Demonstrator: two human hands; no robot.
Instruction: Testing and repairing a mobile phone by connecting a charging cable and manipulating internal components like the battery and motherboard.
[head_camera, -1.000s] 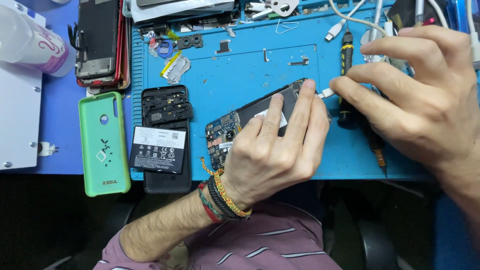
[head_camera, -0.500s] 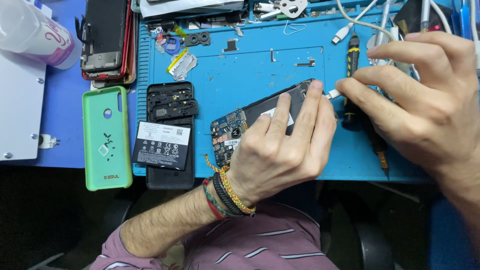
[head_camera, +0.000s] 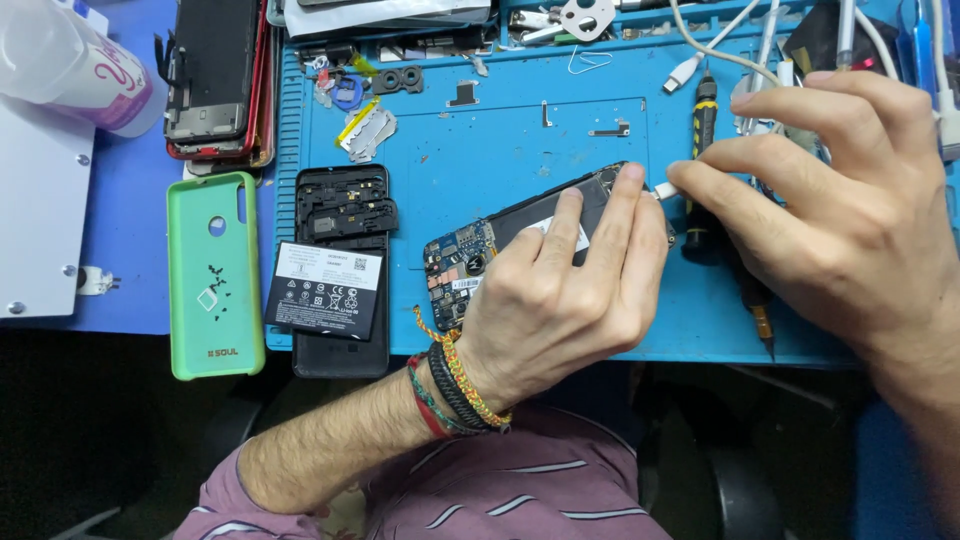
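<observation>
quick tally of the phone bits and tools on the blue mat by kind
opened phone with bare circuit board, under left hand: 1
black phone frame: 1
black-and-white battery: 1
green phone case: 1
black-handled screwdriver: 1
total: 5

Blue work mat (head_camera: 480, 150) over a blue tabletop (head_camera: 130, 250). White panel (head_camera: 35, 200) with screws at the left edge. Dark floor below; black chair base (head_camera: 740, 480). Even, bright light.

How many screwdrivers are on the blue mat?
2 that I can see: a black screwdriver with a yellow band just past the right hand's fingertips, and an orange-tipped screwdriver poking out under that hand. Others may be hidden.
</observation>
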